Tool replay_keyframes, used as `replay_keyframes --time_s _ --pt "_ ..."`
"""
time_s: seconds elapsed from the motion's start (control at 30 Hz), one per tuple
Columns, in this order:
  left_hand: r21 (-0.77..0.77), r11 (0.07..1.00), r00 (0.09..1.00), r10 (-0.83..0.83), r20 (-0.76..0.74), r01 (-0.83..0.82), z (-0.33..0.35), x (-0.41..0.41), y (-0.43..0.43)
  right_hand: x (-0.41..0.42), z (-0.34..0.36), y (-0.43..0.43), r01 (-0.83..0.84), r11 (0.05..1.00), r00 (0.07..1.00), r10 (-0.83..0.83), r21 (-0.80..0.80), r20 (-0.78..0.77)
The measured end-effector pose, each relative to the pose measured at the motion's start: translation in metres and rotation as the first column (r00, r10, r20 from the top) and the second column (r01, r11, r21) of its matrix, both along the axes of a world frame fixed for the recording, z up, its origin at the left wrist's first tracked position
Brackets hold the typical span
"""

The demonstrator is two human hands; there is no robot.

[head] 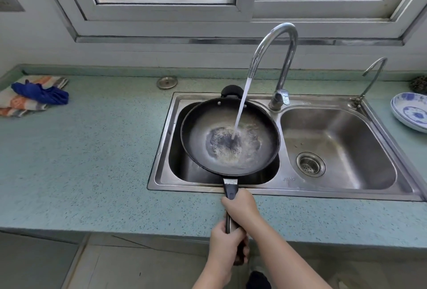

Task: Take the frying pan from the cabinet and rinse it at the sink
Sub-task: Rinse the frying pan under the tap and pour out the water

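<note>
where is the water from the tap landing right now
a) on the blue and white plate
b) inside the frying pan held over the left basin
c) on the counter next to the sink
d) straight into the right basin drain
b: the stream from the tall tap falls into the frying pan, pooling and splashing in its middle, while both hands, left hand and right hand, hold its handle over the left basin of the sink.

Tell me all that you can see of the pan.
The pan is round, dark, metal by its look, with a long black handle toward the person and a small black helper handle at the far rim. It is held about level over the left sink basin. Tap water falls into its middle and pools. The left hand and right hand grip the handle.
</note>
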State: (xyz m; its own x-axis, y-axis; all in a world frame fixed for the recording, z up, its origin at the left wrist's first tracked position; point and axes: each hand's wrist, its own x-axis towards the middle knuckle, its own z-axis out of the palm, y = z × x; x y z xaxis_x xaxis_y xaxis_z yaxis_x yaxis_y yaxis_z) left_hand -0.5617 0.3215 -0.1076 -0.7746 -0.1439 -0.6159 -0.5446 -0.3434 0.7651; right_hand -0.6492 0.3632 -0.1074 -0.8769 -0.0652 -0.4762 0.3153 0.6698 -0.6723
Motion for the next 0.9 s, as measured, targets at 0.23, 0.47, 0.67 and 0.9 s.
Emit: replay_keyframes --time_s 0.23,0.47,0.67,0.9 --pt "-0.101 0.995 0.998 -0.002 0.061 0.008 -0.004 0.006 0.006 0.009 -0.009 0.01 -0.001 1.0 1.0 0.001 0.002 0.031" --pt "-0.276 0.961 0.999 -0.007 0.038 0.018 0.001 0.009 0.007 0.018 -0.009 0.012 0.058 0.997 0.998 -0.056 -0.048 0.03" --pt "-0.491 0.863 0.993 -0.097 0.073 0.12 0.005 0.012 0.004 0.026 0.002 0.018 0.001 0.998 1.0 -0.001 -0.063 -0.005" --pt "-0.689 0.698 0.978 -0.187 0.091 0.198 0.013 0.012 -0.001 0.034 0.008 0.027 -0.077 0.995 0.997 0.076 -0.061 -0.025"
